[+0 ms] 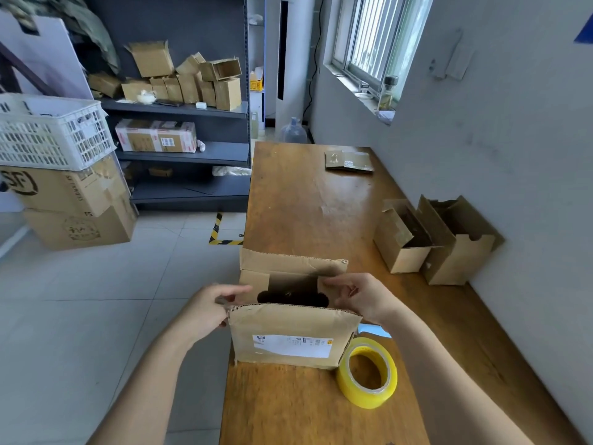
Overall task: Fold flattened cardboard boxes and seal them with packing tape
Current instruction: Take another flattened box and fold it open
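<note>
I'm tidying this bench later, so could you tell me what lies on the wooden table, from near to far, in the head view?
Yellow tape roll, labelled box being folded, pair of open boxes, flattened cardboard at the far end.

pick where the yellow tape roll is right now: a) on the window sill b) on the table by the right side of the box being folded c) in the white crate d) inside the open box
b: the yellow tape roll lies flat on the wooden table, beside the near right corner of the cardboard box.
</note>
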Demonstrator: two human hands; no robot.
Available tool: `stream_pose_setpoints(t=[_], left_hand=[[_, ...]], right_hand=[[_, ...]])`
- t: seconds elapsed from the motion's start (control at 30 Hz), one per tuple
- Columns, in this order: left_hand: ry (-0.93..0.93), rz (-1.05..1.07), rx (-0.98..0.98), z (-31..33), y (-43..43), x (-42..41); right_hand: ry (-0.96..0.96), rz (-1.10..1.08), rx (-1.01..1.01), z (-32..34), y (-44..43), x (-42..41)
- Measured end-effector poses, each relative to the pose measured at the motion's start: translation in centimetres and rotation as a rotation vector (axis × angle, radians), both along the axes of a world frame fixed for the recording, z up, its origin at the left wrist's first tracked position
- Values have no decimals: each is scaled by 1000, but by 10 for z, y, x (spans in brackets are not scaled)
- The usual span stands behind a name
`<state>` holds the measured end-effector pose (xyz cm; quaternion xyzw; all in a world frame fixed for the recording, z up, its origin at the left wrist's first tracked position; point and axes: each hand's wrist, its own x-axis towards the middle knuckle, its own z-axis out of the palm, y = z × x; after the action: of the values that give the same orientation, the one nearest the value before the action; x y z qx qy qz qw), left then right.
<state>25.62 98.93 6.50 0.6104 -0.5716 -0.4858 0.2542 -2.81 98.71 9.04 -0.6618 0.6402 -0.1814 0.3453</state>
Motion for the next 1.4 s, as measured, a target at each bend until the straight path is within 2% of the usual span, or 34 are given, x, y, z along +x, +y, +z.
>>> stream_pose_setpoints(t=[0.13,0.2,0.37,0.43,0.5,0.57,0.63,0.73,0.87,0.97,1.07,1.33,1.4], left_hand=[[5,-41,-9,1,-1,1],[7,-38,-2,5,-1,2],[41,-247,70,10,-7,16],[1,-306,79,11,-10,19],[-42,-270,83,6,-16,20],[-24,-198,61,4,-20,17],[-1,-117,6,1,-22,9],[-107,-43,-114,-7,-23,1],[-200,40,-131,-11,-25,-5],[-182,-7,-143,-7,-25,-6],[-161,-29,-167,-6,-26,-7],[-132,11,-419,-20,-22,-6],[-180,-1,-501,-23,-21,-5]], right_hand=[[202,21,-84,-2,-8,8],[227,10,-78,-5,-11,7],[-143,-105,157,9,-10,-5],[-199,26,273,14,-11,-15],[-148,175,330,22,-7,-18],[-62,176,276,22,-7,-18],[-25,85,139,14,-8,-17],[30,-20,16,0,-8,-11],[86,-102,-59,-12,-8,-9],[62,-78,-76,-14,-10,-8],[120,-47,-123,-15,-12,-10],[152,-17,-203,-16,-11,-12],[164,-10,-246,-20,-11,-12]])
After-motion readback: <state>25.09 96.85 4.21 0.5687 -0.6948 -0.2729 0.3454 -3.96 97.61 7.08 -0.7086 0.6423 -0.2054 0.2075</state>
